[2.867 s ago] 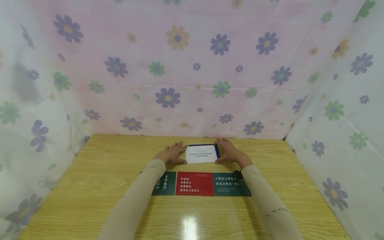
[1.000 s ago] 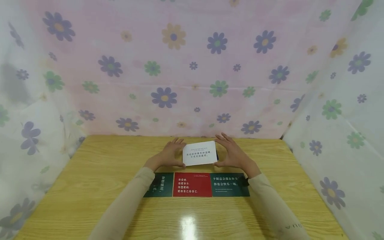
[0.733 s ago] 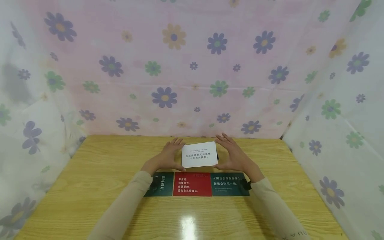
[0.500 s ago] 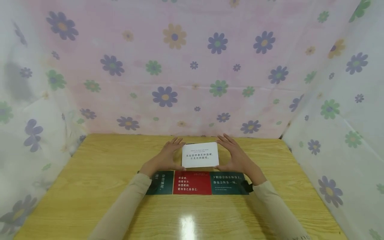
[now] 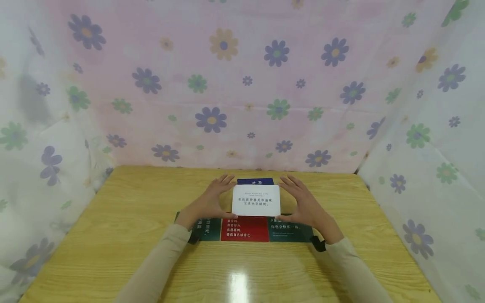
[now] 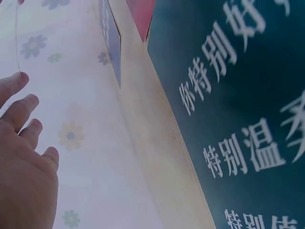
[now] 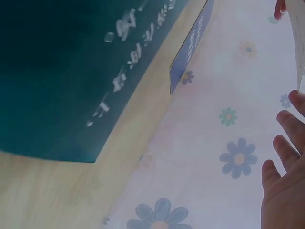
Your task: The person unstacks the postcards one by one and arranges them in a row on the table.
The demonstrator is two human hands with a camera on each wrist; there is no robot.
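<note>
Between both hands a white card [image 5: 256, 200] with printed lettering is held up by its short sides. My left hand [image 5: 208, 202] pinches its left edge, thumb at the near corner and index finger at the far one. On the opposite edge my right hand [image 5: 305, 206] pinches it the same way. Other fingers of the left hand [image 6: 28, 162] and right hand [image 7: 288, 186] spread outward in the wrist views. A blue card [image 5: 255, 181] lies behind, partly hidden by the white one. The held card's near edge overlaps a red card [image 5: 244, 231] in the head view.
A green card [image 5: 210, 235] and another green card [image 5: 289, 235] flank the red one in a row across the wooden table [image 5: 113, 235]. Dark bands show at both wrists. Flowered cloth [image 5: 166, 126] walls in the back and sides.
The white card, earlier lying over the blue card, has been lifted and drawn toward me by both hands. The blue card's far part now shows. The row of cards stays put.
</note>
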